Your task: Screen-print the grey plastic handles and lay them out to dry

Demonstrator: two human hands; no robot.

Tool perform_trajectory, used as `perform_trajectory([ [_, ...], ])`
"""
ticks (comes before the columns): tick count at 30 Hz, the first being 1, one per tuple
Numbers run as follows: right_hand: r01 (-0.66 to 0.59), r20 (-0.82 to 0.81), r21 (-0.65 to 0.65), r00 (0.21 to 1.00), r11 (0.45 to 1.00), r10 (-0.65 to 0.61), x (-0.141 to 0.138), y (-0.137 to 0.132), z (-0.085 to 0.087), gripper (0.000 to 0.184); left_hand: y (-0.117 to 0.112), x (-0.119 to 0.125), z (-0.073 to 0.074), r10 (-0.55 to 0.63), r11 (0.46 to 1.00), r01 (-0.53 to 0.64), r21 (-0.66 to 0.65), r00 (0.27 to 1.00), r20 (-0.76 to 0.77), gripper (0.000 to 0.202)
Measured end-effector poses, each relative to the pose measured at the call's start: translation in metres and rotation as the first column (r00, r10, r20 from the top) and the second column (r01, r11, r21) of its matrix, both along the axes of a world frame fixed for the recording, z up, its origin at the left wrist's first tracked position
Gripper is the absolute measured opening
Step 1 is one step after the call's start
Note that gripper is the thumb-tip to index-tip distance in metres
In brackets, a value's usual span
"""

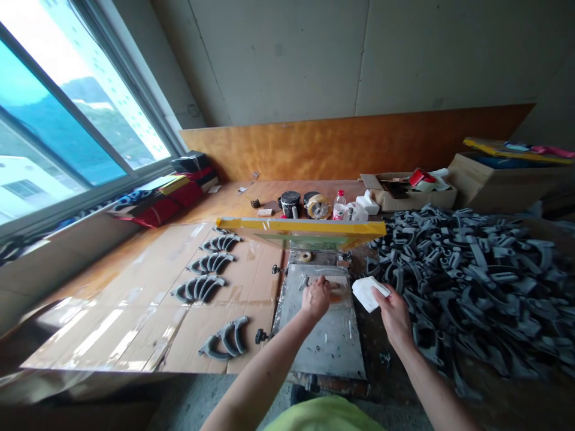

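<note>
Left hand (317, 298) conceals its fingertip contact; the frame's right edge crops the grey-part pile (487, 272).

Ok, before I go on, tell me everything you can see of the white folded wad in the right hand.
The white folded wad is small, flat and soft-looking, with several layers and uneven edges; whether it is cloth or paper I can't tell. No clear marks show on it. The right hand grips it at its right side, the rest sticking out toward the metal plate. It shows beside the plate's right edge; whether it touches anything beneath isn't clear.
</note>
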State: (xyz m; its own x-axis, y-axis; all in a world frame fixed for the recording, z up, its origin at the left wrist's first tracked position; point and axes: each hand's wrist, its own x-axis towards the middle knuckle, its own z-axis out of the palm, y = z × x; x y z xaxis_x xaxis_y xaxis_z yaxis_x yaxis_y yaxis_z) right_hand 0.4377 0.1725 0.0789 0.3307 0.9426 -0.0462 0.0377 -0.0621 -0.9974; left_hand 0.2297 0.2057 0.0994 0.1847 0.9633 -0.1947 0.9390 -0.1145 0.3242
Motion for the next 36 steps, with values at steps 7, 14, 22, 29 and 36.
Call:
perform_trajectory([
  [7, 0.024, -0.003, 0.006, 1.0, 1.0, -0.024, -0.005, 0.0, -0.002, 0.054, -0.027, -0.046, -0.011, 0.229, 0.971, -0.231, 0.062, 0.973, 0.038, 0.03],
  [14, -0.035, -0.004, -0.016, 0.999, 0.999, 0.035, -0.015, 0.001, -0.002, 0.053, -0.036, -0.053, -0.028, 0.404, 0.913, -0.407, 0.015, 0.911, 0.083, 0.041],
  [22, -0.072, -0.032, -0.02, 0.997, 0.997, 0.071, -0.024, -0.001, 0.003, 0.052, -0.054, -0.09, -0.008, 0.527, 0.835, -0.545, -0.076, 0.753, 0.394, 0.028],
  [29, -0.11, 0.048, 0.016, 0.993, 0.994, 0.11, -0.065, -0.003, 0.028, 0.046, -0.091, -0.094, 0.025, 0.531, 0.797, -0.257, -0.547, -0.133, 0.837, 0.058],
  [36, -0.168, 0.353, 0.327, 0.935, 0.93, 0.045, -0.107, -0.019, 0.091, 0.024, -0.115, -0.075, 0.058, 0.512, 0.854, 0.129, -0.504, -0.384, 0.769, 0.031],
])
